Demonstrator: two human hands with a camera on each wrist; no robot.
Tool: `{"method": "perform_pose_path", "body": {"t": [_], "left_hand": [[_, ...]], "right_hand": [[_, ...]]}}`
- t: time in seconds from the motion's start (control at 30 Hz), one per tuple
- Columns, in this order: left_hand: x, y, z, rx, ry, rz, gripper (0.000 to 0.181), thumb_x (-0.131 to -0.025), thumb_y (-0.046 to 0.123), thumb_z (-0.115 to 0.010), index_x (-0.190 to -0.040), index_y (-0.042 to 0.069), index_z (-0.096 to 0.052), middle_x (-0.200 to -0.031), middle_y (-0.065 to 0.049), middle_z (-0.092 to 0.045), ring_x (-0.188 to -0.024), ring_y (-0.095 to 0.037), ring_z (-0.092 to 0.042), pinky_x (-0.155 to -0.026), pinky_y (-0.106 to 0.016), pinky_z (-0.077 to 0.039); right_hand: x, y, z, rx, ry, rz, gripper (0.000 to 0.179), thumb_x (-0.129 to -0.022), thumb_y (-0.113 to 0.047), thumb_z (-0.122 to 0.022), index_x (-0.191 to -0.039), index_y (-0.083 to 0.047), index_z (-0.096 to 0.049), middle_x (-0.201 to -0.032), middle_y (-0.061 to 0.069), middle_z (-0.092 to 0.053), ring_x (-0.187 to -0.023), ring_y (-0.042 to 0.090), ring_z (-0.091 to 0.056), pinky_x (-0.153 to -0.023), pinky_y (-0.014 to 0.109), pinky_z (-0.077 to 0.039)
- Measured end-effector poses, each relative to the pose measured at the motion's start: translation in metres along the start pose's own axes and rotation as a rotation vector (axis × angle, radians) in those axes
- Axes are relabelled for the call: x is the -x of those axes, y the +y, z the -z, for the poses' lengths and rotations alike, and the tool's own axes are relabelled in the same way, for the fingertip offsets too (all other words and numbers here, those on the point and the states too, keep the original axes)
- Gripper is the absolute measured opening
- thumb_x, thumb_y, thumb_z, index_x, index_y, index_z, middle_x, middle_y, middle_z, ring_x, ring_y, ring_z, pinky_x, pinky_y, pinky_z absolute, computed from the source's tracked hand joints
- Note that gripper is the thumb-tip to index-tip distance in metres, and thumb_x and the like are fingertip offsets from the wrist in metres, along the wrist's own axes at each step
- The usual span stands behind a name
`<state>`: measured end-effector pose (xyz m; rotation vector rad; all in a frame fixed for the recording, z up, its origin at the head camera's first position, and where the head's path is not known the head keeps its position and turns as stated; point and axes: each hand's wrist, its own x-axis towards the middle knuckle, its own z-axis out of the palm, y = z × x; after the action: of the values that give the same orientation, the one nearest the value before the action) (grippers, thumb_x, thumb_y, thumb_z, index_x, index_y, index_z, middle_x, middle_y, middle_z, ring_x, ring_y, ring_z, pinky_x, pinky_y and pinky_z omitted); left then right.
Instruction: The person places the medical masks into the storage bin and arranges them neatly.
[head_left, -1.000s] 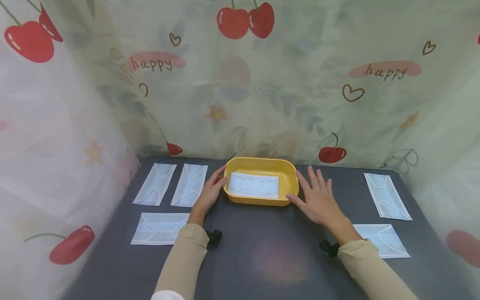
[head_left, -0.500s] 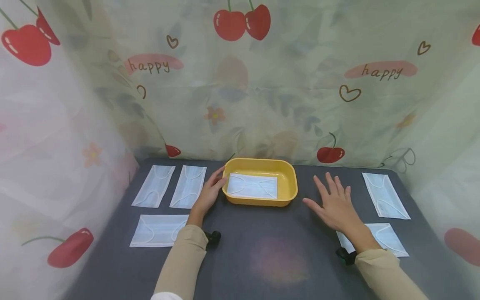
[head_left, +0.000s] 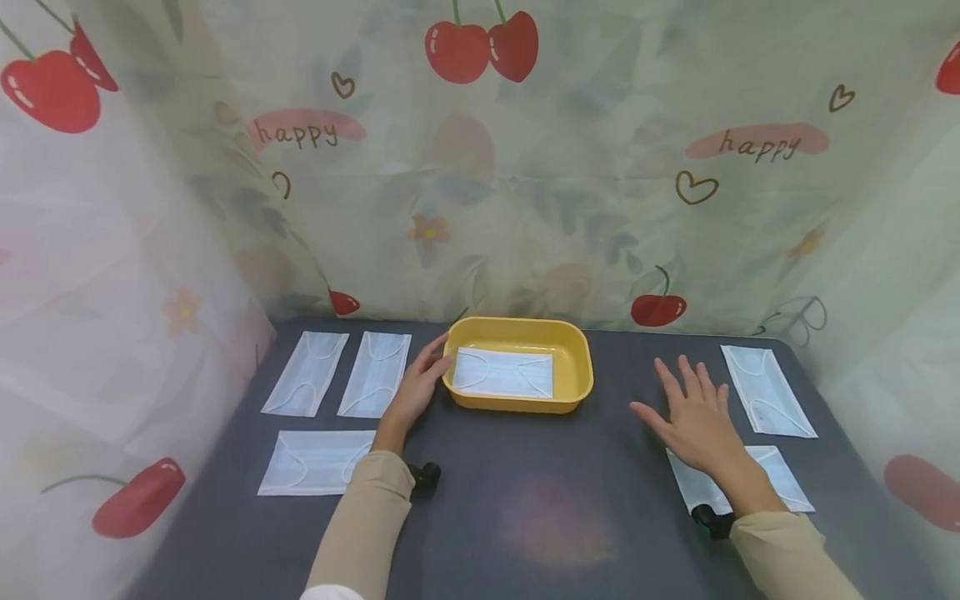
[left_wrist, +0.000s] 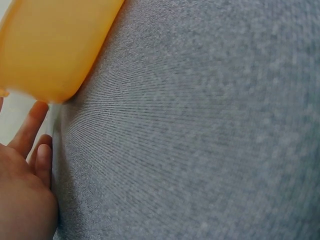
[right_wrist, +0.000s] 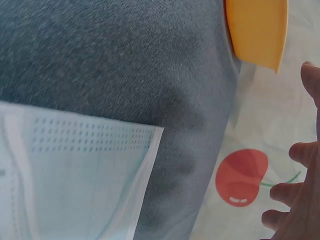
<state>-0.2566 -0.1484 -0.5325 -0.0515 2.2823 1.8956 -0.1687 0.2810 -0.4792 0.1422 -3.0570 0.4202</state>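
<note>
A yellow plastic tub (head_left: 517, 405) stands at the back middle of the dark table, with a pale blue face mask (head_left: 504, 372) lying flat inside. My left hand (head_left: 414, 390) is at the tub's left end, its fingertips right at the wall. The left wrist view shows the fingers (left_wrist: 31, 127) extended near the tub's lower corner (left_wrist: 55, 55). My right hand (head_left: 699, 423) hovers with fingers spread and nothing held. Below its palm and wrist lies another face mask (head_left: 783, 479), partly hidden; its corner fills the lower left of the right wrist view.
Further right lies a face mask (head_left: 768, 392). On the left, two upright masks (head_left: 305, 375) lie side by side, and a sideways mask (head_left: 315, 463) lies nearer, partly behind the left forearm. A cherry-print curtain (head_left: 555, 192) hangs behind the table (head_left: 555, 492) and along both sides.
My right hand has left the tub's right end and moved right, over the near right mask. The left hand has stayed at the tub. The head view has shifted slightly.
</note>
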Motion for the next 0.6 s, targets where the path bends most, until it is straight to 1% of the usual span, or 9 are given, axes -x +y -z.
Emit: {"method": "perform_pose_path", "body": {"t": [0.1,0.2,0.47,0.6], "left_hand": [[0.000,0.000,-0.003,-0.004,0.012,0.011,0.048,-0.104,0.043,-0.054,-0.151,0.044,-0.043,-0.151,-0.008,-0.051,-0.145,-0.029,-0.043,-0.124,-0.055,-0.028],[0.000,-0.001,-0.002,-0.010,0.016,0.019,0.047,-0.104,0.044,-0.054,-0.150,0.046,-0.043,-0.151,-0.006,-0.051,-0.146,-0.028,-0.043,-0.125,-0.054,-0.028],[0.000,0.000,-0.002,-0.018,0.020,0.001,0.047,-0.104,0.043,-0.054,-0.150,0.045,-0.043,-0.152,-0.008,-0.051,-0.147,-0.028,-0.043,-0.125,-0.055,-0.028],[0.000,0.001,-0.001,-0.017,0.016,0.008,0.047,-0.104,0.043,-0.055,-0.150,0.046,-0.043,-0.153,-0.007,-0.051,-0.147,-0.028,-0.043,-0.125,-0.054,-0.028]], "right_hand": [[0.002,0.006,0.002,0.005,-0.003,-0.010,0.094,-0.095,-0.066,-0.054,-0.163,-0.010,-0.019,-0.165,0.035,-0.012,-0.151,0.060,-0.007,-0.112,0.083,-0.007],[0.003,0.011,0.002,0.006,-0.003,-0.020,0.095,-0.095,-0.066,-0.053,-0.163,-0.010,-0.019,-0.165,0.035,-0.012,-0.151,0.061,-0.006,-0.112,0.083,-0.007],[0.007,0.022,0.006,-0.014,0.008,-0.027,0.096,-0.095,-0.066,-0.054,-0.163,-0.008,-0.019,-0.163,0.038,-0.013,-0.148,0.063,-0.009,-0.110,0.085,-0.007],[0.010,0.031,0.008,-0.025,-0.001,-0.033,0.096,-0.096,-0.066,-0.054,-0.163,-0.007,-0.017,-0.163,0.039,-0.013,-0.147,0.064,-0.010,-0.108,0.086,-0.007]]}}
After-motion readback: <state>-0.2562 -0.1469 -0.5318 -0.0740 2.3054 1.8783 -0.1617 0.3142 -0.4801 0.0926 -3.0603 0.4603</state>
